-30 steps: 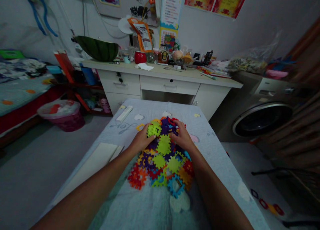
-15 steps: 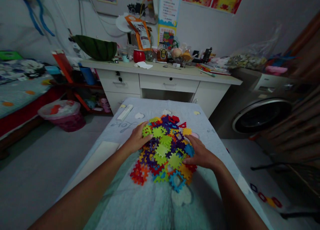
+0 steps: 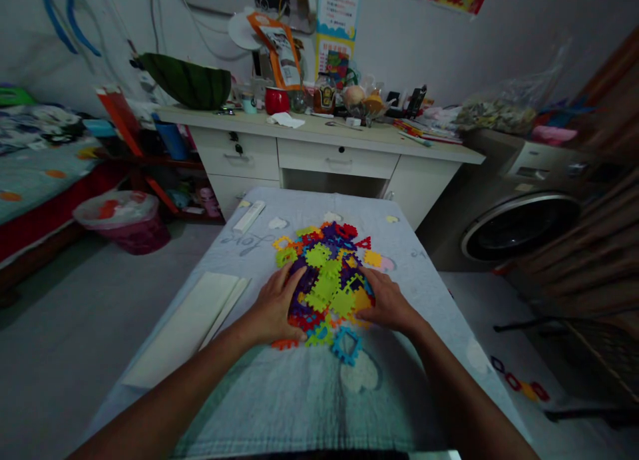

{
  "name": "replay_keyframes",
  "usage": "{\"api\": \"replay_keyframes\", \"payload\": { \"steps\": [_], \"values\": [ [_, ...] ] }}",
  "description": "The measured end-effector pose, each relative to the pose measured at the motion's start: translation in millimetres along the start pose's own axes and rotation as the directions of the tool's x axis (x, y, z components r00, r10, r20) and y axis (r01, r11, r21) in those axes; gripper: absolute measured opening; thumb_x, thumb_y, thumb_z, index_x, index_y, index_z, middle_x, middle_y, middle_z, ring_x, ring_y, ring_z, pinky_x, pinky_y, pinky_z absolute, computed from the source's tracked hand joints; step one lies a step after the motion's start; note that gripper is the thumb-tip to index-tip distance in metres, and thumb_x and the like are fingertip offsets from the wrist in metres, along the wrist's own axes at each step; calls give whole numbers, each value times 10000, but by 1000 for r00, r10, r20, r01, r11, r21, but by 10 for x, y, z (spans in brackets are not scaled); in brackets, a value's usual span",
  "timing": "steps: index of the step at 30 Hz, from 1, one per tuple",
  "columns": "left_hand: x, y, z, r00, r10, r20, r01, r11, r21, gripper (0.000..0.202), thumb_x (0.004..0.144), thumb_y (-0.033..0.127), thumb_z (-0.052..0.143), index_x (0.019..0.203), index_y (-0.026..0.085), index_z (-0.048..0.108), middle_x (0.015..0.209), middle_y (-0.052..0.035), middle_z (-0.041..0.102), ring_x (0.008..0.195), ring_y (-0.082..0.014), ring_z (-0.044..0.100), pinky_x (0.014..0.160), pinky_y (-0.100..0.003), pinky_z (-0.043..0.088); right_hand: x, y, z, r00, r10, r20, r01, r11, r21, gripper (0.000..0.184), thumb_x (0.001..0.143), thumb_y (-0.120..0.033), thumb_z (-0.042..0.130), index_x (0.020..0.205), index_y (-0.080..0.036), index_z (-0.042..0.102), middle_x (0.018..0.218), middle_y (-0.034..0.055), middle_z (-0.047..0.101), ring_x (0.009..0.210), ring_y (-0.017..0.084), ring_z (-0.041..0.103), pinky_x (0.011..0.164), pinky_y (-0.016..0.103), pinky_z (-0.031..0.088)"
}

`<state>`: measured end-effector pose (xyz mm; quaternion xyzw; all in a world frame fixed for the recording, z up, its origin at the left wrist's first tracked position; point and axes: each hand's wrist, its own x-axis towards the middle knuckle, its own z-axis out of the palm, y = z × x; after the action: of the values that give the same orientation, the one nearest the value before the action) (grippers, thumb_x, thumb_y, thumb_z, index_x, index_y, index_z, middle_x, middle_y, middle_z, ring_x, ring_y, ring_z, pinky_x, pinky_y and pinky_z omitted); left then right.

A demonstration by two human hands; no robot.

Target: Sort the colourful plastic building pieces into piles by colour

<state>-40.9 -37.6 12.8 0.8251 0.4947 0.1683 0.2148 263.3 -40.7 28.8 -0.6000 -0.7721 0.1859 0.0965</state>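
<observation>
A heap of colourful interlocking plastic tiles [image 3: 327,280] lies in the middle of a table covered with a light blue cloth [image 3: 299,393]. My left hand [image 3: 277,307] lies flat on the heap's near left side, fingers stretched over the tiles. My right hand [image 3: 387,303] presses flat against the heap's near right side. Both hands cup the pile between them and grip no single tile. A blue tile [image 3: 347,343] and an orange tile [image 3: 284,344] stick out at the near edge.
A flat white sheet [image 3: 192,323] lies on the table's left side, a white box [image 3: 248,216] at the far left corner. Beyond stand a cluttered white desk [image 3: 329,160], a washing machine [image 3: 524,214] to the right, and a pink bin [image 3: 124,220] to the left.
Both hands slid from the heap's far side down to its near sides, pushing the tiles into a tighter pile. The camera tilted slightly downward.
</observation>
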Motion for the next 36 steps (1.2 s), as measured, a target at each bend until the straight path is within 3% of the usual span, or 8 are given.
{"api": "replay_keyframes", "payload": {
  "steps": [7,14,16,20,22,27,33,36],
  "values": [
    [219,114,-9,995,87,-47,-94,984,-153,1181,499,240,821,1501,225,197,1528,-144,279,1405,-318,297,1139,-446,302,237,-24,52,985,-118,-126,128,989,77,882,663,-255,712,1456,-125,348,1450,181,430,1327,295,409,1118,453,300],
    [436,138,-132,992,77,95,-19,863,-505,1230,548,411,833,1525,220,111,1544,-140,300,1383,-293,362,1120,-437,325,469,-308,51,974,-80,-211,147,935,324,743,682,-205,660,1390,-222,436,1370,95,537,1240,248,527,1064,424,392],
    [514,155,-167,993,39,114,37,797,-603,1174,559,483,821,1514,226,187,1513,-128,371,1344,-292,423,1083,-427,375,526,-377,56,971,-93,-221,169,918,358,721,685,-200,665,1374,-218,452,1366,98,538,1238,247,526,1064,424,387],
    [690,199,-201,982,-177,59,165,677,-718,692,745,583,639,1333,240,516,1375,-81,555,1275,-281,499,1043,-420,409,631,-412,75,960,-148,-239,237,885,401,651,695,-245,701,1313,-233,496,1310,75,570,1216,242,526,1055,418,382],
    [784,221,-209,962,-271,9,184,628,-756,549,761,566,614,1186,218,624,1270,-74,632,1223,-281,537,1037,-430,406,683,-385,63,952,-167,-255,263,873,411,600,693,-233,697,1265,-224,518,1250,66,589,1170,233,545,1032,401,397],
    [977,286,-218,963,-269,-15,125,495,-860,461,710,416,655,1097,166,640,1026,-66,696,965,-229,642,885,-387,493,790,-266,-68,928,-163,-336,273,909,314,502,669,-127,610,1162,-198,545,1204,80,555,1162,222,516,1033,399,387],
    [952,239,-219,947,-315,-66,129,560,-818,365,759,259,563,1113,184,604,1075,-64,656,935,-195,638,806,-352,530,823,-157,-176,923,87,-376,-43,991,123,545,676,-116,579,1207,-241,560,1418,107,422,1333,299,358,1096,513,268],
    [854,114,-254,934,-308,-180,123,753,-647,330,773,199,510,1087,193,609,1131,-75,622,1031,-212,606,888,-389,515,843,-185,-155,943,8,-334,27,995,99,550,688,-140,562,1231,-232,557,1406,102,456,1316,291,383,1090,503,275]
  ]
}}
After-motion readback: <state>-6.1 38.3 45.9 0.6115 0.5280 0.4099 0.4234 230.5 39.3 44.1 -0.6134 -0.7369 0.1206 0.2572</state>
